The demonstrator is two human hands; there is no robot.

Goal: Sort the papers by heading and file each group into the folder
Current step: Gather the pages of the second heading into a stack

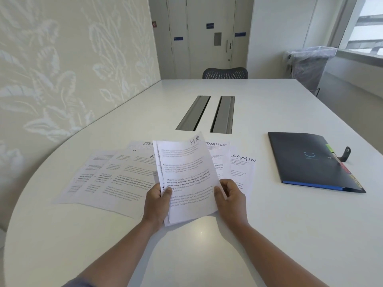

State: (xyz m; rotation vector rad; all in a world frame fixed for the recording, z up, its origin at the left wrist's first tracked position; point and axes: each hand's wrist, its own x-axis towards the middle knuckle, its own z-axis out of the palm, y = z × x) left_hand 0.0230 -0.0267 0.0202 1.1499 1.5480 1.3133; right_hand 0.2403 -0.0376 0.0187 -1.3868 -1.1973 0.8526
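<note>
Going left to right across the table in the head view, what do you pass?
Fanned sheets → left hand → held HR sheets → right hand → ADMIN sheet → folder.

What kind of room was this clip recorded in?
Probably an office meeting room: a large white table with two cable slots in its middle, a mesh office chair at the far end, and labelled doors behind it.

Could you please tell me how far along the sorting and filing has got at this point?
Early stage. Nothing is filed: the dark folder lies shut at the right. In hand: the left hand and right hand hold a few sheets topped HR. Left: FINANCE and ADMIN sheets and a fanned pile on the table.
</note>
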